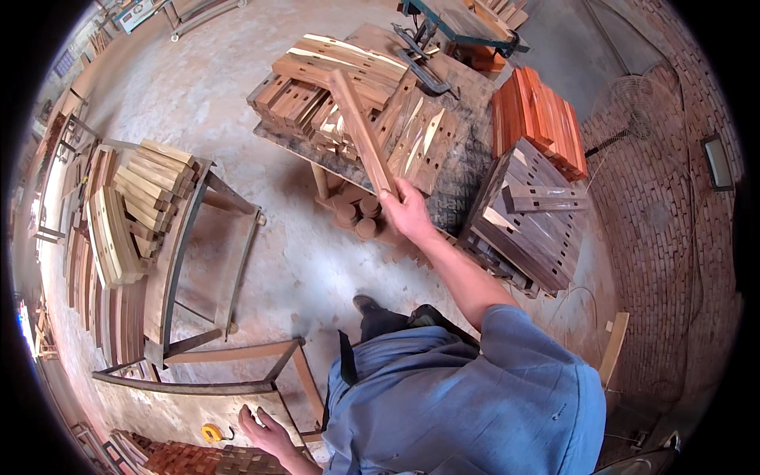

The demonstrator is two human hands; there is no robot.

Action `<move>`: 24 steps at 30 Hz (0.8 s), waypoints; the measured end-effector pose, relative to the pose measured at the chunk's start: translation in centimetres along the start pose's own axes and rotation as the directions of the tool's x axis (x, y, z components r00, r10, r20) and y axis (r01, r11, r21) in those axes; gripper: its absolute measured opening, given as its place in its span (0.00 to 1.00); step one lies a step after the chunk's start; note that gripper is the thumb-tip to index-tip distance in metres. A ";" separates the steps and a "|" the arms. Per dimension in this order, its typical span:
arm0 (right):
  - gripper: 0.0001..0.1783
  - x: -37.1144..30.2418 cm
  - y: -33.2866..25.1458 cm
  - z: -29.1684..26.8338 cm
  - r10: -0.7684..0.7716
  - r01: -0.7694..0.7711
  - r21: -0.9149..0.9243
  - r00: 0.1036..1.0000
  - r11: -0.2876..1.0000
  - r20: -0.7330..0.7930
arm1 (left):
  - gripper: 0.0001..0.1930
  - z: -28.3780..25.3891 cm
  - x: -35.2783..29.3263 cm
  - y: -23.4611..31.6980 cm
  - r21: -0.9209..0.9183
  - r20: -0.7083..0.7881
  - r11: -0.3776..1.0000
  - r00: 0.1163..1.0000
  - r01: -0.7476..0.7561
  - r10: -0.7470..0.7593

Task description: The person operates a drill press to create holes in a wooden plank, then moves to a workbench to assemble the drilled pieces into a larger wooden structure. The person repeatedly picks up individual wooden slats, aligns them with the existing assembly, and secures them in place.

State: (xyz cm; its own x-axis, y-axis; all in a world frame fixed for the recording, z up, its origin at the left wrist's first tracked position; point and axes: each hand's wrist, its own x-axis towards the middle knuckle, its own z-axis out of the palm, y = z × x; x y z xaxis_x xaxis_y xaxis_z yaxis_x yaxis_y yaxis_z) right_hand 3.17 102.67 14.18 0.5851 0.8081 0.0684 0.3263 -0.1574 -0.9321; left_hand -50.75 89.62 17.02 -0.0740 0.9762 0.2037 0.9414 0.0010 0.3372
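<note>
My right hand (406,209) is closed round the near end of a long brown wooden bar (360,131). The bar points away from me over a table (294,155) stacked with wooden pieces (348,65), several of them with mortise slots. My left hand (267,434) holds nothing, its fingers apart, above a low bench (198,405) at the lower left. Beside that hand a yellow tape measure (211,432) lies on the bench top.
Pale wooden bars (150,190) are piled on a metal-framed table at left. To the right stand dark slotted planks (522,222) and reddish planks (538,119), near a fan (632,107) and brick wall (665,237). Clamps (419,59) lie on the stacked table's far side.
</note>
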 end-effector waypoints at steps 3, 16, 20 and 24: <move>0.20 -0.3 -1.5 0.3 0.152 -0.245 0.453 0.961 0.857 0.232 | 0.16 0.4 -0.4 0.0 0.008 0.003 1.000 1.000 -0.007 0.007; 0.34 -0.7 -2.3 -1.7 0.225 -0.444 0.722 0.895 0.530 0.385 | 0.16 1.1 1.2 1.4 -0.019 0.048 1.000 0.999 -0.009 0.010; 0.34 -0.6 -1.6 -2.5 0.237 -0.443 0.767 0.897 0.465 0.374 | 0.17 1.3 1.4 1.2 -0.029 0.045 0.998 0.998 -0.049 0.050; 0.34 -0.7 -0.7 -2.9 0.286 -0.443 0.765 0.895 0.468 0.343 | 0.17 1.0 1.2 1.6 -0.035 0.045 0.998 0.998 -0.045 0.047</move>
State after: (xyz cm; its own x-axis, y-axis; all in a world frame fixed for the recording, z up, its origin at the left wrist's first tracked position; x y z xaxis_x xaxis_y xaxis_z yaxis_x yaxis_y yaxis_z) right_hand 4.66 100.55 15.76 0.3618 0.8729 -0.3274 -0.6741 0.0023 -0.7386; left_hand -49.01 91.02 16.85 -0.0149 0.9841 0.1772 0.9317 -0.0507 0.3597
